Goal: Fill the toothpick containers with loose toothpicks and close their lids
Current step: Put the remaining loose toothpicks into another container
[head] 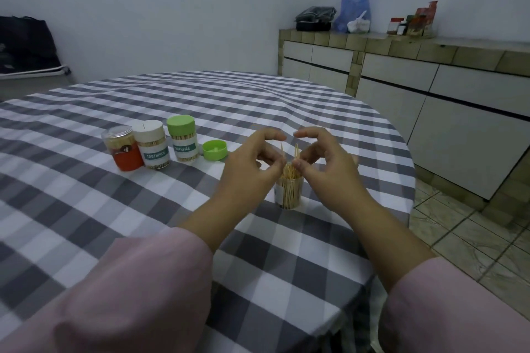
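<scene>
An open clear container full of toothpicks stands on the checked tablecloth. Some toothpicks stick up above its rim. My left hand and my right hand hover over it on either side, thumbs at the toothpick tops, fingers curved and apart. A loose green lid lies upside down to the left. Further left stand three closed containers in a row: one with a green lid, one with a white lid, and a red one with a clear lid.
The round table's edge curves close on the right, with tiled floor beyond. A tiled counter with cabinets holds bags and jars at the back right. A dark bag sits at the far left.
</scene>
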